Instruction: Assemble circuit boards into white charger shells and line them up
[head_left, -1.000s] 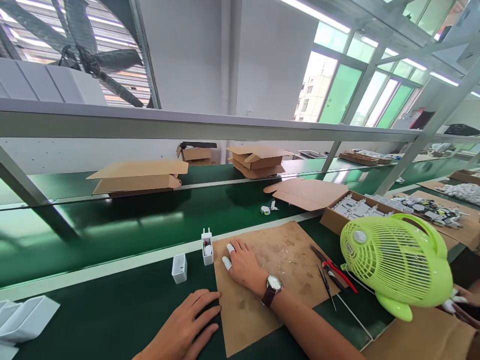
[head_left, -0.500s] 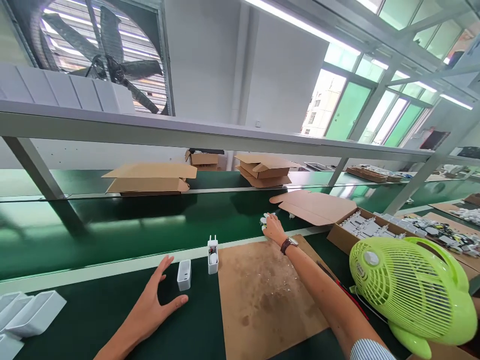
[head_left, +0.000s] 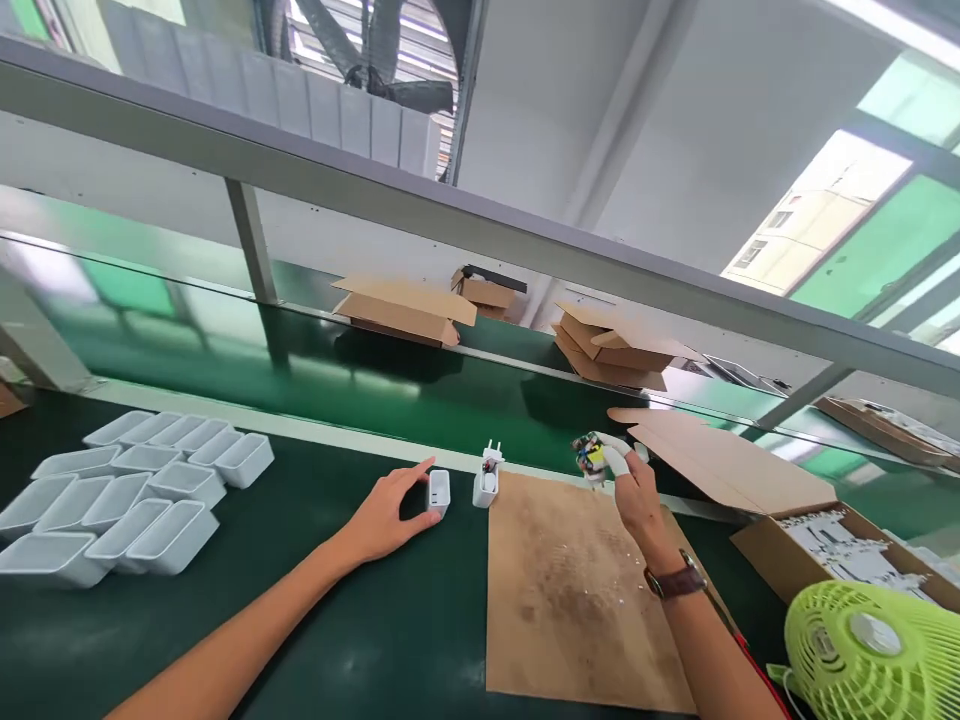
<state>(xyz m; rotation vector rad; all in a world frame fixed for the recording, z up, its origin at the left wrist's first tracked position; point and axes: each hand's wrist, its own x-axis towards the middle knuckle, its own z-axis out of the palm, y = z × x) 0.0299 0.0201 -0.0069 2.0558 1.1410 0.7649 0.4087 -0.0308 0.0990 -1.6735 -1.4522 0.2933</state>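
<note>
My left hand is at a small white charger housing with two slots in its face. Its thumb and fingers are apart at the housing's near and far ends; they seem to touch its edge without closing on it. Just right of that, a white plug charger stands with its prongs pointing away and parts showing inside. Above the far edge of the brown cardboard sheet, my right hand, with white covers on its fingers, pinches a small circuit board bearing a yellow component.
Rows of white open housings lie at the left. A box of white parts and a green fan stand at right. Folded cardboard boxes sit behind the green belt; a shelf rail crosses above.
My view has swung left and tilted. My left hand has come up to the white housing. My right hand has drawn back over the cardboard sheet, with the circuit board now clearly visible in its fingers.
</note>
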